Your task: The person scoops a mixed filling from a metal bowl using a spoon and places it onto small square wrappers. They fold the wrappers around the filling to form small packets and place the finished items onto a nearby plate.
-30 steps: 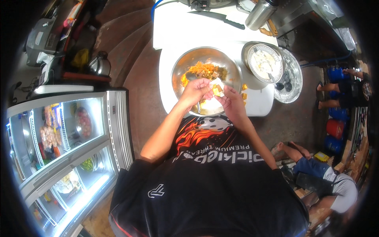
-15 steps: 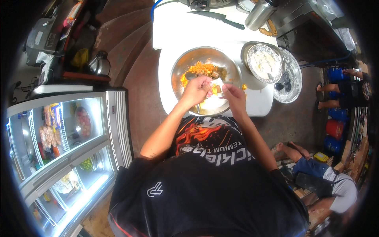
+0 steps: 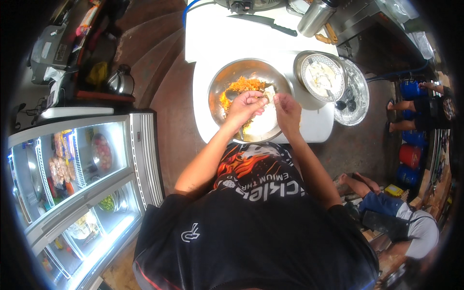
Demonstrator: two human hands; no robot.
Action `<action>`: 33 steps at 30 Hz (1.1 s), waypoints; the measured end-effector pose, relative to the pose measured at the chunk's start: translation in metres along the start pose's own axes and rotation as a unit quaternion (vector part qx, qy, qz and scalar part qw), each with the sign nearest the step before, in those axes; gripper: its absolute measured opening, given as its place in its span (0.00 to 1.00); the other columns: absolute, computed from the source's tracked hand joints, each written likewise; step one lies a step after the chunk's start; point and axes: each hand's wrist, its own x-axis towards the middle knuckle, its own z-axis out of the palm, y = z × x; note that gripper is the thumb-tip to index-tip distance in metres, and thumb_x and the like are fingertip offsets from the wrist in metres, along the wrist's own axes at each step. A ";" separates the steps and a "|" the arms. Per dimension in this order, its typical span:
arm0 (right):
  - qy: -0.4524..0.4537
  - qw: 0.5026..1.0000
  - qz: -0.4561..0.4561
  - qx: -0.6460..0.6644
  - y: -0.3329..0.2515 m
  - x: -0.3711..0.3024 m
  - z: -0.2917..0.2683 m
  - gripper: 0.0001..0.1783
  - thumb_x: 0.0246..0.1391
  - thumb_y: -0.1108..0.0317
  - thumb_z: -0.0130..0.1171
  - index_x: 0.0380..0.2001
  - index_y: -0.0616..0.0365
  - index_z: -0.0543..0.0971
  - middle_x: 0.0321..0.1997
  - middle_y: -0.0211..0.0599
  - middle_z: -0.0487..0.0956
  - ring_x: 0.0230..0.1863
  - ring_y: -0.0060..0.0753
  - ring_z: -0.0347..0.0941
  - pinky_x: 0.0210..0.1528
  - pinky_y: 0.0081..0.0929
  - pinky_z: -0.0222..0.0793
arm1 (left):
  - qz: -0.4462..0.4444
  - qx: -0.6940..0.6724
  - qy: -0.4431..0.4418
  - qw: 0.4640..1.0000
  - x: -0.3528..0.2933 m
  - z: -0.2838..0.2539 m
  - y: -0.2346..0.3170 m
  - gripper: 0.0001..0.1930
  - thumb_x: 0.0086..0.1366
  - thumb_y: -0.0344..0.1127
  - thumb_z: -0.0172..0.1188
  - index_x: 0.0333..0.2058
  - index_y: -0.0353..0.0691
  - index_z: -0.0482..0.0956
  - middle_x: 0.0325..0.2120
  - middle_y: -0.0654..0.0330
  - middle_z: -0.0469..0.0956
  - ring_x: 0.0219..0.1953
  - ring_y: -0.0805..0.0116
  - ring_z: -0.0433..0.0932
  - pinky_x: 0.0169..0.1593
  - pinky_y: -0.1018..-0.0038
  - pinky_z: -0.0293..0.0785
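Over a wide steel mixing bowl (image 3: 215, 87), my two hands work together on a small pale folded wrapper (image 3: 270, 92). The fingers of my left hand (image 3: 247, 108) are curled and pinch the wrapper from the left. My right hand (image 3: 288, 113) comes in from the right, its thumb and fingertips pressed together at the wrapper's edge. Orange shredded filling (image 3: 245, 84) lies in the far part of the bowl, with darker bits beside it. A spoon-like dark utensil (image 3: 233, 93) is partly hidden behind my left hand. My hands cover much of the bowl's middle.
Right of the bowl, a patterned plate (image 3: 313, 61) bears whitish pieces and rests on a steel vessel. Beside it is a round floury tray (image 3: 361, 99). Behind lie a large knife (image 3: 270, 24) and a steel bottle (image 3: 316, 18). A lit fridge (image 3: 89, 164) stands left; people are at right.
Half a second ago the wrapper was spread more open, with orange and brown filling visible. Now it looks folded, and my hands have come closer together.
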 end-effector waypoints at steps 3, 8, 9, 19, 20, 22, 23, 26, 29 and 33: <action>-0.012 1.000 -0.003 0.000 0.008 0.002 0.000 0.08 0.60 0.68 0.56 0.34 0.64 0.77 0.26 0.24 0.76 0.24 0.12 0.66 0.26 0.13 0.61 | 0.016 0.065 0.016 0.998 0.000 0.000 0.001 0.12 0.59 0.30 0.64 0.40 0.34 0.74 0.29 0.60 0.78 0.29 0.76 0.77 0.33 0.81 0.74; -0.029 0.994 0.047 0.092 0.013 -0.001 -0.003 0.09 0.61 0.65 0.55 0.34 0.61 0.75 0.26 0.22 0.73 0.24 0.13 0.64 0.28 0.14 0.61 | -0.012 0.017 0.016 1.000 0.008 -0.015 -0.016 0.12 0.57 0.26 0.64 0.39 0.32 0.75 0.28 0.60 0.79 0.28 0.75 0.78 0.31 0.80 0.75; -0.040 0.993 0.058 0.093 0.011 -0.001 -0.004 0.10 0.62 0.64 0.55 0.35 0.61 0.75 0.26 0.23 0.73 0.24 0.13 0.65 0.28 0.14 0.62 | -0.023 0.003 0.013 1.000 0.008 -0.016 -0.019 0.12 0.57 0.26 0.63 0.39 0.31 0.75 0.28 0.59 0.79 0.28 0.75 0.78 0.31 0.80 0.76; -0.053 0.933 0.224 0.277 0.029 0.002 -0.011 0.11 0.64 0.63 0.50 0.35 0.60 0.74 0.27 0.28 0.74 0.24 0.17 0.66 0.29 0.18 0.66 | 0.151 0.265 0.016 0.952 -0.003 -0.011 -0.023 0.14 0.57 0.33 0.64 0.42 0.36 0.79 0.38 0.55 0.79 0.33 0.69 0.80 0.36 0.74 0.77; -0.061 0.938 0.212 0.266 0.030 0.002 -0.012 0.11 0.64 0.63 0.50 0.35 0.59 0.74 0.27 0.28 0.74 0.25 0.17 0.66 0.30 0.18 0.66 | 0.241 0.380 0.028 0.893 -0.008 -0.007 -0.017 0.14 0.56 0.34 0.65 0.42 0.37 0.80 0.39 0.55 0.79 0.34 0.67 0.81 0.36 0.72 0.77; -0.079 0.948 0.189 0.242 0.033 0.001 -0.014 0.11 0.65 0.63 0.49 0.34 0.59 0.74 0.28 0.28 0.74 0.25 0.17 0.67 0.31 0.18 0.66 | 0.278 0.452 0.051 0.846 -0.012 -0.002 -0.013 0.16 0.54 0.36 0.66 0.41 0.37 0.81 0.39 0.55 0.79 0.36 0.62 0.80 0.38 0.70 0.76; -0.077 0.946 0.191 0.252 0.034 0.000 -0.013 0.11 0.65 0.63 0.48 0.34 0.59 0.74 0.28 0.28 0.74 0.26 0.17 0.67 0.31 0.19 0.66 | 0.295 0.486 0.062 0.820 -0.014 0.000 -0.011 0.16 0.52 0.37 0.67 0.40 0.37 0.81 0.39 0.55 0.79 0.37 0.60 0.80 0.39 0.69 0.76; -0.062 0.930 0.217 0.290 0.028 0.001 -0.010 0.11 0.65 0.63 0.47 0.35 0.58 0.74 0.29 0.29 0.75 0.27 0.18 0.69 0.31 0.20 0.67 | 0.242 0.479 0.088 0.839 -0.015 0.003 -0.008 0.18 0.50 0.39 0.69 0.39 0.37 0.82 0.39 0.55 0.79 0.38 0.55 0.79 0.41 0.68 0.76; -0.039 0.902 0.269 0.334 0.018 0.000 -0.012 0.10 0.65 0.63 0.48 0.35 0.58 0.73 0.30 0.29 0.76 0.29 0.19 0.71 0.32 0.20 0.68 | 0.247 0.439 0.091 0.859 -0.014 0.002 -0.008 0.18 0.50 0.39 0.69 0.39 0.38 0.82 0.39 0.55 0.80 0.37 0.56 0.80 0.41 0.69 0.75; -0.012 0.921 0.237 0.310 0.038 0.005 -0.031 0.10 0.63 0.63 0.51 0.36 0.59 0.74 0.31 0.29 0.77 0.30 0.19 0.73 0.30 0.20 0.68 | 0.213 0.444 0.076 0.867 -0.008 -0.008 -0.015 0.18 0.51 0.44 0.68 0.40 0.43 0.82 0.43 0.60 0.78 0.40 0.58 0.79 0.43 0.65 0.74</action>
